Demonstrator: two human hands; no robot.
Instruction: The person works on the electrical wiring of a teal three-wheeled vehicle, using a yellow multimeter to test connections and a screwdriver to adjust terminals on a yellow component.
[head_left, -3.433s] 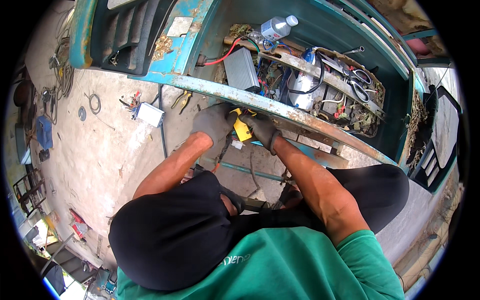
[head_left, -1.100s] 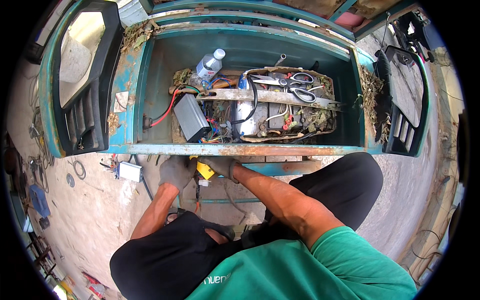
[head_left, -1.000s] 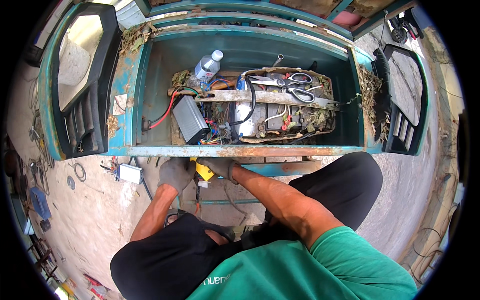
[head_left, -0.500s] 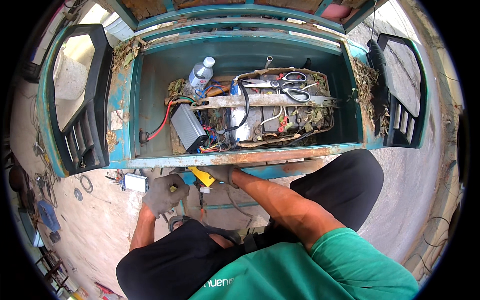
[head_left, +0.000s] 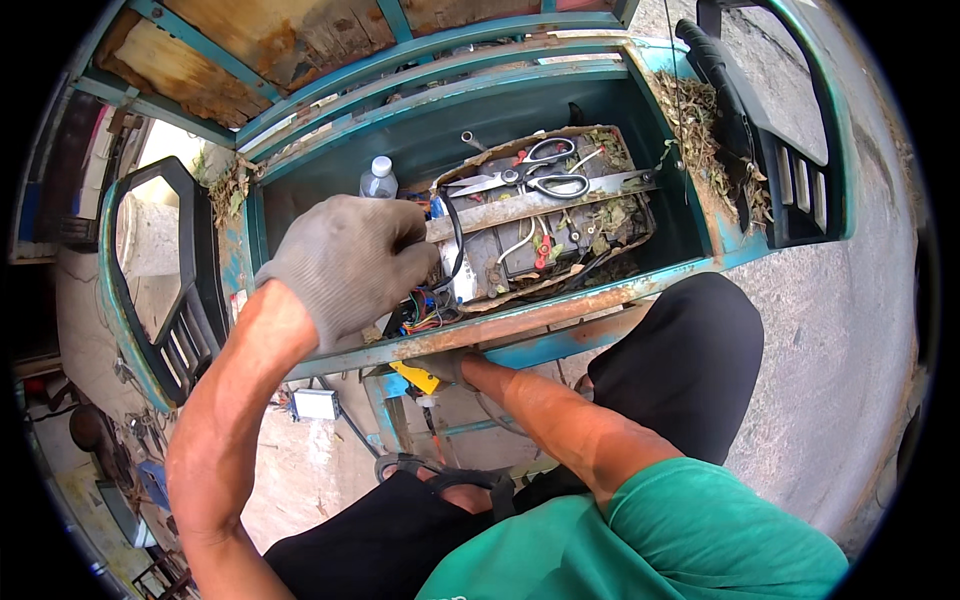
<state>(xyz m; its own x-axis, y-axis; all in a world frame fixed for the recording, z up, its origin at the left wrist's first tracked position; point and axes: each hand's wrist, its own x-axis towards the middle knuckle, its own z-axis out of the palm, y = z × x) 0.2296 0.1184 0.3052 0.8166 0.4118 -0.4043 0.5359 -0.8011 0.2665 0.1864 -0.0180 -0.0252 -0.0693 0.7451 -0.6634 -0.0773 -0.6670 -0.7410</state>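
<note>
Your L hand [head_left: 345, 262], gloved, is out over the L part of the teal box [head_left: 690, 215], w/ the forearm crossing above the front rail [head_left: 520, 322]. Its fingers are curled, pointing R; can't tell if they're pinching anything, b/c the palm side is hidden.

Your R hand [head_left: 447, 367] is low, on the near side of that rail & partly tucked under it. Its fingertips are out of sight, so can't tell if they're spread or pressed together.

The yellow piece [head_left: 415, 377] sits just near of the rail, right at the R hand's L edge. Main relation: it's L of the R fingers, long axis slanting from far L to near R; R hand is much the nearer one, L hand is up on the other side of the rail. A white plug [head_left: 428, 401] hangs just near of it, w/ an orange wire [head_left: 437, 446] below.

Inside the box, from the L fingers: black cable [head_left: 458, 245] just R, roughly near-to-far; coloured wires [head_left: 428, 312] on the near side; bottle [head_left: 379, 180] just far. Further R, scissors [head_left: 530, 180] lie by the metal strip [head_left: 540, 207] above the batteries [head_left: 520, 252], blades apart & pointing L, handles R. White box [head_left: 316, 404] is on the floor, near L.
</note>
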